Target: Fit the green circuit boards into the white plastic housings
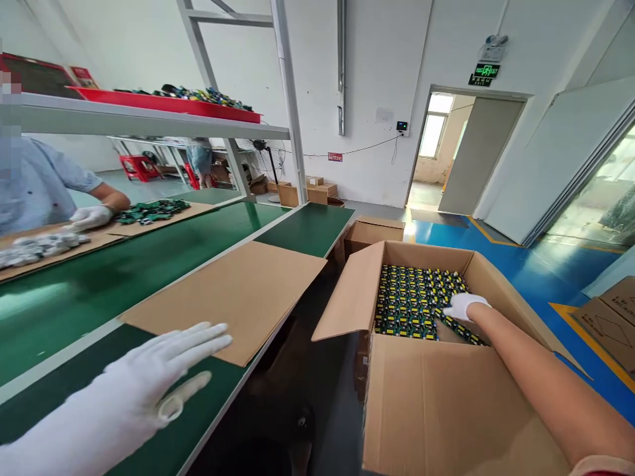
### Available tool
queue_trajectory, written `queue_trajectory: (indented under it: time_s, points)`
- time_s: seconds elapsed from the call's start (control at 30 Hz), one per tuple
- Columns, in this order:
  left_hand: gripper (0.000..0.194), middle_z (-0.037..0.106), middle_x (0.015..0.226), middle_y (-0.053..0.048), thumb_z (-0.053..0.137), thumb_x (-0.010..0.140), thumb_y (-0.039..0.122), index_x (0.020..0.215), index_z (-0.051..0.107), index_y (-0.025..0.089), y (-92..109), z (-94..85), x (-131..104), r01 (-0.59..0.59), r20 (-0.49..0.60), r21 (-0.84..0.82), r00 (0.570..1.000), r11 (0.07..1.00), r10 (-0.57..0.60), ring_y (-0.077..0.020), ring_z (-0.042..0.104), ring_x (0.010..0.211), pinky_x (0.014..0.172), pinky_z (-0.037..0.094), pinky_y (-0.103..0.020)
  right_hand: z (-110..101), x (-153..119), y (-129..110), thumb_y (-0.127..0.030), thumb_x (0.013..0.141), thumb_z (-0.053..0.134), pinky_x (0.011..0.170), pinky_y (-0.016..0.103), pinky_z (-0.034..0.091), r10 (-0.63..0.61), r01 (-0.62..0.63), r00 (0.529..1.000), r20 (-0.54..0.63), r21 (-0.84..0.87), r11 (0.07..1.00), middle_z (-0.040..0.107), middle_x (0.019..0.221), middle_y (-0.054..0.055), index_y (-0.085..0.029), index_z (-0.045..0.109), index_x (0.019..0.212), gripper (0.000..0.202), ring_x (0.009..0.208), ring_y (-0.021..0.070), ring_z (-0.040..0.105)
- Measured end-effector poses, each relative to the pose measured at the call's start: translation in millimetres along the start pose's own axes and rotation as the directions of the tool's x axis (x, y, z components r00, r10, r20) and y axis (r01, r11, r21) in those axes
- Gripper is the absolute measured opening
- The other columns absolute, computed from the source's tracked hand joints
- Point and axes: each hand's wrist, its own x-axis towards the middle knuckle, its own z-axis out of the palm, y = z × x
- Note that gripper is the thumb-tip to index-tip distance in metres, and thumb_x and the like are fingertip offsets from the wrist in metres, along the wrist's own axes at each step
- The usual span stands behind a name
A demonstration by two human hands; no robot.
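My left hand (149,370), in a white glove, is held over the near green work surface with its fingers stretched out and nothing in it. Just beyond its fingertips lies a flat cardboard sheet (238,284). My right hand (466,307), also gloved, reaches into an open cardboard box (426,390). Its fingers are closed at the end of a slanted row of circuit boards (459,327); the fingertips are partly hidden. Packed rows of circuit boards with yellow parts (409,301) fill the left of the box, and bare cardboard shows beside the slanted row.
Across the green conveyor belt (198,241), a co-worker's gloved hand (92,217) rests near a pile of green boards (151,210). A red tray (169,104) of parts sits on the overhead shelf. Printed cartons (608,324) stand at right on the floor.
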Motion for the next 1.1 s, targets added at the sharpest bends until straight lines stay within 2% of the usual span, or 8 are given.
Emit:
queue_trajectory:
  time_s: [0.13,0.27,0.4,0.57,0.7,0.8,0.97,1.1]
  points:
    - [0.037,0.062,0.12,0.004,0.051,0.076,0.029,0.11,0.063,0.037,50,24.7,53,-0.165,0.142,-0.029,0.976,0.986,0.167,-0.0256,0.058,0.108,0.098,0.04,-0.045,46,18,32,-0.031,0.088,0.055,0.082,0.04,0.05,0.075,-0.053,0.969,0.234,-0.099,0.994,0.057,0.114,0.007,-0.016,0.055,0.113,0.029,0.096,0.0193,0.059]
    - [0.03,0.068,0.11,-0.003,0.051,0.077,0.031,0.101,0.069,0.03,106,51.1,97,-0.186,0.153,-0.26,0.961,0.947,0.23,-0.0252,0.061,0.104,0.094,0.044,-0.039,61,34,36,-0.031,0.088,0.055,0.081,0.04,0.05,0.103,-0.053,0.942,0.319,-0.161,0.986,0.058,0.113,0.007,-0.016,0.055,0.113,0.03,0.096,0.0195,0.059]
    - [0.032,0.068,0.107,-0.008,0.052,0.077,0.032,0.102,0.069,0.022,160,84.8,129,0.021,0.262,-0.552,0.954,0.833,0.149,-0.0239,0.063,0.1,0.093,0.045,-0.037,48,35,48,-0.033,0.088,0.055,0.079,0.039,0.051,0.078,-0.023,0.946,0.314,-0.174,0.984,0.059,0.111,0.007,-0.015,0.056,0.111,0.029,0.093,0.0185,0.06]
    - [0.049,0.059,0.124,-0.012,0.057,0.072,0.028,0.119,0.057,0.014,210,142.2,162,0.357,0.543,-0.743,0.815,0.566,0.199,-0.0241,0.057,0.11,0.097,0.042,-0.036,28,33,47,-0.034,0.088,0.054,0.081,0.039,0.05,-0.043,0.081,0.975,0.216,-0.169,0.982,0.058,0.111,0.007,-0.015,0.056,0.111,0.03,0.094,0.0189,0.059]
    - [0.056,0.047,0.135,-0.015,0.05,0.076,0.025,0.13,0.045,0.011,227,186.4,172,0.453,0.626,-0.656,0.773,0.604,0.099,-0.0227,0.048,0.121,0.099,0.038,-0.033,17,53,11,-0.034,0.088,0.054,0.083,0.041,0.049,-0.184,0.209,0.97,0.159,-0.156,0.966,0.057,0.114,0.007,-0.016,0.055,0.112,0.03,0.097,0.0198,0.058]
    - [0.047,0.058,0.124,-0.014,0.047,0.076,0.022,0.121,0.054,0.011,231,201.3,165,0.393,0.647,-0.606,0.75,0.692,0.141,-0.0218,0.056,0.109,0.091,0.042,-0.031,15,74,-23,-0.034,0.088,0.054,0.084,0.041,0.048,-0.282,0.301,0.948,0.148,-0.127,0.945,0.057,0.115,0.007,-0.017,0.054,0.114,0.031,0.098,0.0199,0.058]
    - [0.024,0.071,0.076,-0.01,0.052,0.072,0.032,0.069,0.069,0.015,238,193.1,149,0.159,0.682,-0.548,0.654,0.821,0.329,-0.0234,0.061,0.073,0.07,0.043,-0.032,37,80,-65,-0.045,0.079,0.062,0.086,0.04,0.046,-0.43,0.446,0.888,0.163,-0.079,0.892,0.06,0.113,0.008,-0.017,0.058,0.111,0.042,0.1,0.0219,0.058]
    - [0.028,0.069,0.07,-0.007,0.047,0.076,0.032,0.064,0.067,0.017,241,182.3,149,0.055,0.679,-0.53,0.625,0.846,0.384,-0.0195,0.058,0.065,0.061,0.039,-0.028,60,68,-74,-0.059,0.06,0.069,0.097,0.041,0.037,-0.455,0.457,0.889,0.051,-0.088,0.885,0.049,0.129,0.015,-0.017,0.044,0.132,0.087,0.118,0.0331,0.045]
